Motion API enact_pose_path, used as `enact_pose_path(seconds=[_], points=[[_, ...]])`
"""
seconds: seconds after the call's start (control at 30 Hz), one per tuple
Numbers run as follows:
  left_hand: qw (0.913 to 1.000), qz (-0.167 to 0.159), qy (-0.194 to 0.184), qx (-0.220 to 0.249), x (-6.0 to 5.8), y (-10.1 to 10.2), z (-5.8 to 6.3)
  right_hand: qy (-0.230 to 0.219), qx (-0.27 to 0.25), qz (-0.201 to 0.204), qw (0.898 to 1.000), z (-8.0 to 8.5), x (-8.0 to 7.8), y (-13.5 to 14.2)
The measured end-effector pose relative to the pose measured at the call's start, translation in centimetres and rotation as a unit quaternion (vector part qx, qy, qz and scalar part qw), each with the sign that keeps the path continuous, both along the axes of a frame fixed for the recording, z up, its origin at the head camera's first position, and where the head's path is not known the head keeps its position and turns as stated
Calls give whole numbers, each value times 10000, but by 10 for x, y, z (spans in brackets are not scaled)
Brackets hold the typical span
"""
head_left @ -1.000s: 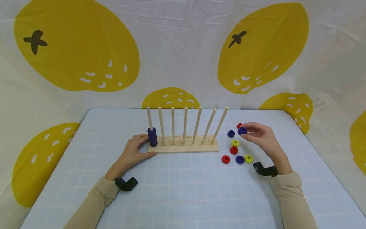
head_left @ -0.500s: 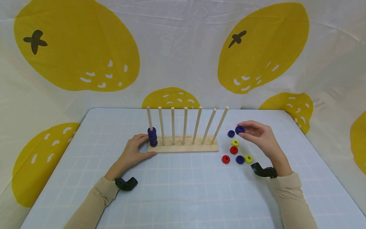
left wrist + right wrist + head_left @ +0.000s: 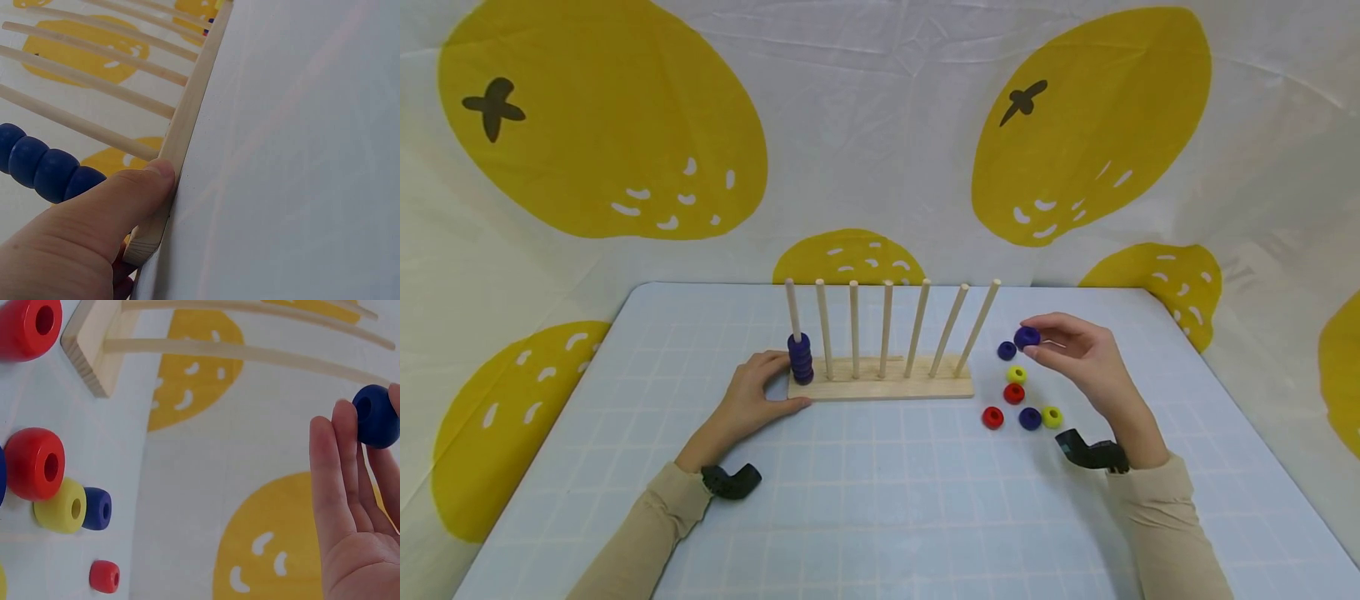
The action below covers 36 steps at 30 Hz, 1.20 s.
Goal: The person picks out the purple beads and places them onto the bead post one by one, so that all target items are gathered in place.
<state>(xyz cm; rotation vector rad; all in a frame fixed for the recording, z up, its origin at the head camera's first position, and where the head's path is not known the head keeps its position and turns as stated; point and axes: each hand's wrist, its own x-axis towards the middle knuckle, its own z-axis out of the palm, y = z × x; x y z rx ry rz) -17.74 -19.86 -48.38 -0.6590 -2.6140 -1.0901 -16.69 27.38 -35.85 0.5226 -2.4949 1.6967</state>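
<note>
A wooden peg stand (image 3: 887, 390) with several upright pegs sits mid-table, and several dark blue beads (image 3: 801, 360) are stacked on its leftmost peg. My left hand (image 3: 748, 396) grips the stand's left end; in the left wrist view the thumb (image 3: 134, 187) presses the front edge of the base, and the other fingers are mostly hidden behind it. Raised to the right of the stand, my right hand (image 3: 1078, 357) pinches a blue bead (image 3: 377, 417) between thumb and fingertips. The bead's hole faces sideways in the right wrist view.
Loose beads lie right of the stand: a yellow bead (image 3: 1017, 374), a red bead (image 3: 1014, 393), a blue bead (image 3: 1030, 418) and others. A farther red bead (image 3: 104, 576) shows only in the right wrist view. A lemon-patterned cloth (image 3: 865, 167) hangs behind the table.
My right hand, pinching the blue bead, has moved slightly left and up, covering the far red bead in the head view. The left hand and stand stay in place.
</note>
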Motion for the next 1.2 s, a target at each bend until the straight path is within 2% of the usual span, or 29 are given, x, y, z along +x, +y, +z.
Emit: enact_pose_path(seconds=[0.4,0.73,1.2], points=[[10000,26,-68,-32,0,0,0,-31,-166,-85,9998,9,8,-10],[10000,33,-84,-13,1,0,1,96,-22,-295,9995,18,15,-18],[10000,25,-74,-19,1,1,1,198,-10,-252,9995,30,26,-29]])
